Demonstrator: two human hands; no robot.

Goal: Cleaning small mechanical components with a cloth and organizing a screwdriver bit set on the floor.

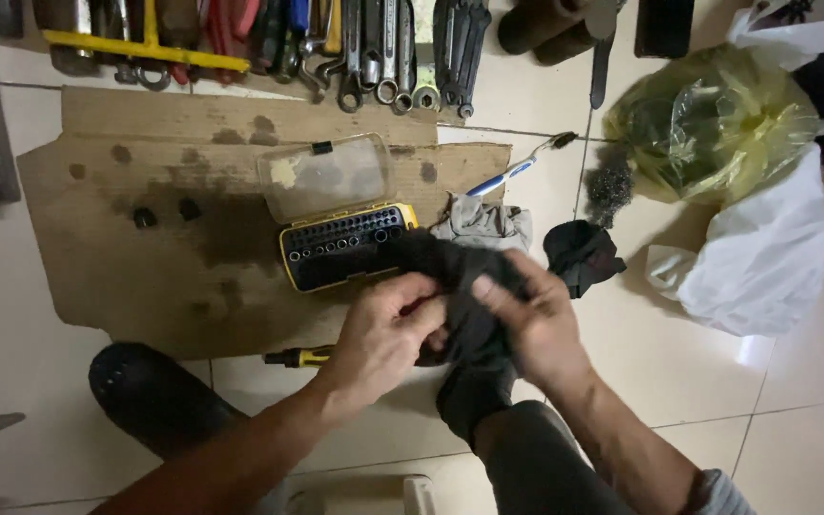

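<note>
Dark cloth (474, 329), bunched and wrinkled, sits at the centre of the view, gripped between both hands above the tiled floor (793, 448). Its lower end hangs toward 6 o'clock and meets the person's dark-clad knee (536, 458).

Left hand (385, 334): back of the hand faces the camera, fingers curled inward and closed on the cloth's left side, thumb pointing toward 3 o'clock. The forearm enters from 7 o'clock.

Right hand (531, 319): fingers folded over the cloth's right side and clamped on it, knuckles toward 10 o'clock. The forearm enters from 5 o'clock. The two hands are almost touching across the cloth.

Whatever may be wrapped inside the cloth is hidden; the fingertips of both hands are buried in its folds.

At 11 o'clock from the hands, a yellow-rimmed bit case (345, 243) lies open on a stained cardboard sheet (116, 257), its clear lid (326, 176) tilted back; the cloth covers the case's near right corner. A yellow-handled screwdriver (298, 358) lies at 9 o'clock, its shaft hidden behind the left hand. A grey rag (484, 224) lies at 12 o'clock, a toothbrush (517, 170) beyond it. A black cloth (579, 256) lies at 2 o'clock. Wrenches and pliers (374, 48) line the top edge, cut off by the frame. Plastic bags, yellow (717, 124) and white (765, 257), lie at 2 o'clock. A dark shoe (150, 396) sits at 8 o'clock.
</note>
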